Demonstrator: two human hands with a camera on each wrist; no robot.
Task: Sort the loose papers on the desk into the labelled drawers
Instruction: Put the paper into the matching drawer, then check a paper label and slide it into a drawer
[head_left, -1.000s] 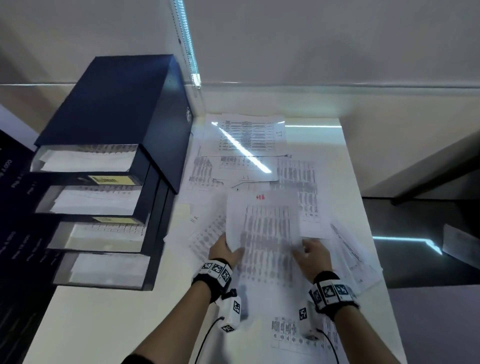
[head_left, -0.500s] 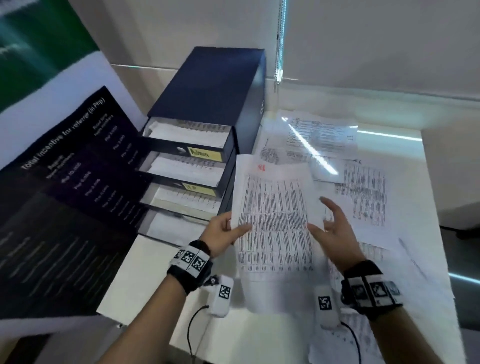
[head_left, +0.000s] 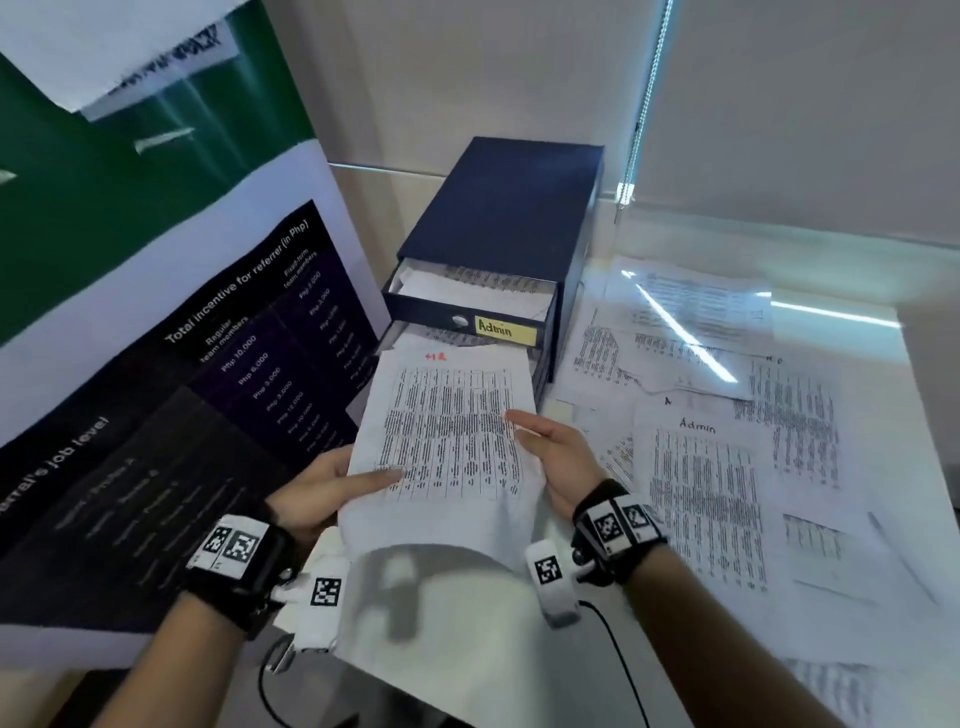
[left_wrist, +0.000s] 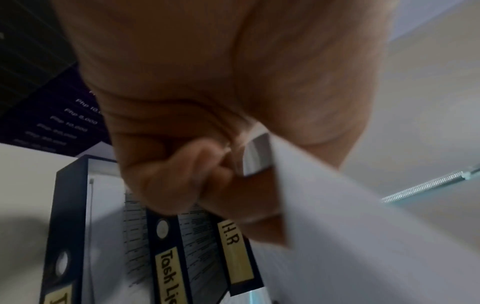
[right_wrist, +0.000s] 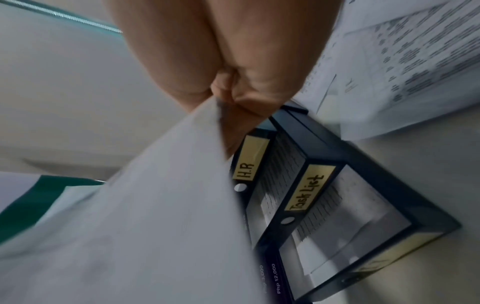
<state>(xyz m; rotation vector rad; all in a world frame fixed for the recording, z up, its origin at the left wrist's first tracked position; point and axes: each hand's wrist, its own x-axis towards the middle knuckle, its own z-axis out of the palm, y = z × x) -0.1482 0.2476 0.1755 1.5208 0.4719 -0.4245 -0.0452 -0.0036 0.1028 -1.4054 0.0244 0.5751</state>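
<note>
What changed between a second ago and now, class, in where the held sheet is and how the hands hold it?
The sheet went from over the desk papers leftward to the drawer unit, its top edge now below the Admin drawer. The right hand briefly let go, then re-gripped. The left hand kept its hold; loose papers stayed.

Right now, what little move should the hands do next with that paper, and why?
Probably slide the white printed sheet with red writing forward into the open dark-blue H.R drawer. Left hand and right hand pinch its edges, and its top edge lies at that drawer below the Admin drawer.
</note>
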